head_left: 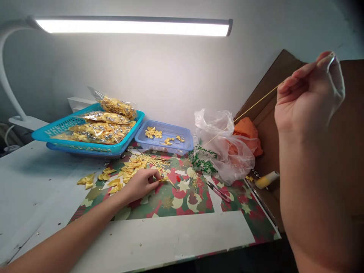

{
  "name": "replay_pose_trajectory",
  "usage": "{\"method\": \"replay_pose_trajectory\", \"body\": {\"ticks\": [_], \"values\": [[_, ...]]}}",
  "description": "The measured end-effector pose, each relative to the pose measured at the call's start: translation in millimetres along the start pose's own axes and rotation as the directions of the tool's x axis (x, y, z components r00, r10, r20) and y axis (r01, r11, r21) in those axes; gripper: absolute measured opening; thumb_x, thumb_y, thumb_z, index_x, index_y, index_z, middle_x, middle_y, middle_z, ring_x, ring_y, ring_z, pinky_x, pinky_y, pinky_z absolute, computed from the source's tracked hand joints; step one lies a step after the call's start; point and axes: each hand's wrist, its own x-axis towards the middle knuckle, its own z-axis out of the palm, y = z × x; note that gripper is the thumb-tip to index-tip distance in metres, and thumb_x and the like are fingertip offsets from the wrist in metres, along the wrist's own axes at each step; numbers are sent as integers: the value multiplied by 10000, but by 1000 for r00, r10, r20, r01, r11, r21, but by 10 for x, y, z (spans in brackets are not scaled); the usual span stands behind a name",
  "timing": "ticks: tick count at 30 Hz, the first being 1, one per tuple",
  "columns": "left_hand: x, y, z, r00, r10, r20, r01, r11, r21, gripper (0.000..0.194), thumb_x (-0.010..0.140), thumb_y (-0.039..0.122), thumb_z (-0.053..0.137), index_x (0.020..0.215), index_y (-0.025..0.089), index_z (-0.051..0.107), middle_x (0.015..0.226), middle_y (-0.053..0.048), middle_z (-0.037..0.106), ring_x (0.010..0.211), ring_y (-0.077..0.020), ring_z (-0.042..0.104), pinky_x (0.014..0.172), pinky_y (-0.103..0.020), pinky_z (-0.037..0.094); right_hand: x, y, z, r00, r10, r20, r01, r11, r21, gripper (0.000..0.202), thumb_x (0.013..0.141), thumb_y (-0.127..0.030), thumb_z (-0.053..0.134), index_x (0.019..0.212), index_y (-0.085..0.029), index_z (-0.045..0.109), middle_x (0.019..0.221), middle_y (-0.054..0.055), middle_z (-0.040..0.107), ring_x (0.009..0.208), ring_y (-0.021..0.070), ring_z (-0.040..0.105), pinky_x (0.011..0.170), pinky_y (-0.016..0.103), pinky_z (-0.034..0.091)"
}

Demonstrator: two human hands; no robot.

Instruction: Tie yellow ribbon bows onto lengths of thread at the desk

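My left hand (143, 184) rests low over the patterned paper, thumb and fingertips pinched on a small yellow ribbon bow (163, 179). My right hand (308, 94) is raised high at the right with its fingers closed. A thin yellow thread (253, 105) runs taut and slanting from this hand down toward the paper near my left hand; its lower end is hard to make out. Loose yellow bows (132, 167) lie in a pile just behind my left hand, beside a bunch of thin gold strands (155, 160). Pink-handled thread snips (218, 191) lie to the right.
A turquoise basket (42, 134) holds bagged bows at the left. Next to it, a blue basket (163, 146) holds a few bows. A crumpled plastic bag (212, 121), an orange cloth (246, 131), a yellow spool (265, 181) and a cardboard box (267, 125) stand right. A lamp (133, 26) hangs above.
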Motion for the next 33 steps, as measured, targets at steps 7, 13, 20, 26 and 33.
{"method": "replay_pose_trajectory", "body": {"ticks": [7, 13, 20, 26, 33], "values": [[-15, 15, 32, 997, -68, 21, 71, 977, -200, 217, 794, 371, 604, 803, 159, 650, 571, 35, 527, 506, -93, 415, 497, -194, 301, 179, 25, -113, 995, 64, -74, -60, 997, 52, 558, 836, -282, 161, 505, -53, 548, 547, 17, 637, 554, 61, 653, 500, 290, 315], [7, 34, 82, 964, -198, 176, 262, 817, -515, 368, 752, 510, 648, 851, 158, 602, 690, -5, 623, 529, -122, 554, 494, -212, 362, 18, 19, -101, 1000, -12, -11, 13, 994, 110, 332, 959, -53, 414, 698, -206, 550, 576, -40, 556, 487, 60, 535, 510, 196, 446], [-42, 157, 85, 972, -185, 144, 235, 742, -628, 360, 712, 499, 743, 828, 165, 675, 804, -12, 622, 632, -109, 520, 566, -213, 402, -899, 496, -57, 926, 236, 296, -222, 972, -79, 166, 825, -344, 661, 826, -248, 525, 645, -57, 418, 513, 86, 392, 508, 228, 350], [-54, 238, 93, 970, -200, 136, 238, 684, -690, 370, 662, 487, 801, 817, 161, 718, 771, -19, 653, 696, -126, 548, 619, -211, 418, -2180, 1145, 91, 389, 847, 361, -715, 525, -462, 457, 623, -559, 804, 754, -180, 585, 519, -85, 319, 483, 66, 272, 470, 230, 193], [-44, 183, 129, 953, -249, 170, 293, 634, -716, 395, 651, 493, 810, 819, 148, 718, 682, 8, 619, 573, -80, 475, 531, -184, 350, -2310, 1386, 117, 321, 891, 322, -775, 443, -451, 556, 545, -656, 789, 690, -152, 604, 524, -69, 382, 488, 56, 268, 475, 231, 190]]}}
